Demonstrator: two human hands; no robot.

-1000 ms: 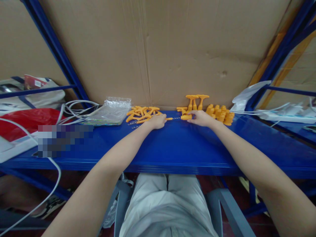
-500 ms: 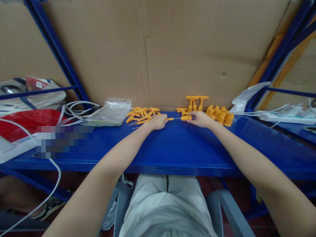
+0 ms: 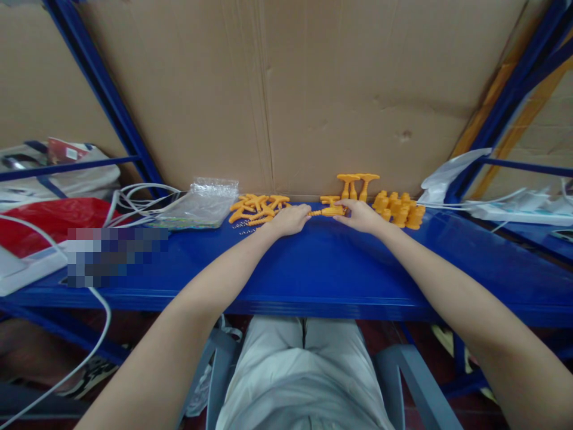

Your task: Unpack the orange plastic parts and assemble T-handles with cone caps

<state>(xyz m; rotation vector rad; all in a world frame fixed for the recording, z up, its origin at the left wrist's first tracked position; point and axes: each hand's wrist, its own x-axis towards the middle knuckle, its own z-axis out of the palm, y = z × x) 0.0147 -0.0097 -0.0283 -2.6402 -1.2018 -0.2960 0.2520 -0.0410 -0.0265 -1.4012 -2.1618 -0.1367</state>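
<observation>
My left hand (image 3: pixel 290 221) is closed around the handle end of an orange T-handled screw, whose threaded shaft (image 3: pixel 316 212) points right. The shaft's tip meets an orange sleeve (image 3: pixel 332 211), which lies sideways in the closed fingers of my right hand (image 3: pixel 362 216). No spring shows between the two parts. Left of my left hand is a pile of orange T-handled pieces (image 3: pixel 257 206), with loose metal springs (image 3: pixel 249 230) in front. Orange T-topped assemblies (image 3: pixel 353 186) stand upright behind my right hand. Several orange sleeves (image 3: pixel 399 210) stand to its right.
Clear plastic bags (image 3: pixel 201 203) lie on the blue table (image 3: pixel 331 269) at left, near white cables (image 3: pixel 147 190) and a red bag (image 3: pixel 62 218). A cardboard wall (image 3: pixel 313 101) closes the back. Blue posts (image 3: pixel 101 89) frame both sides. A white power strip (image 3: pixel 523 214) lies at right.
My left hand has moved right, bringing the threaded shaft up to the sleeve. The spring that showed between them is now out of sight. My right hand stays nearly in place.
</observation>
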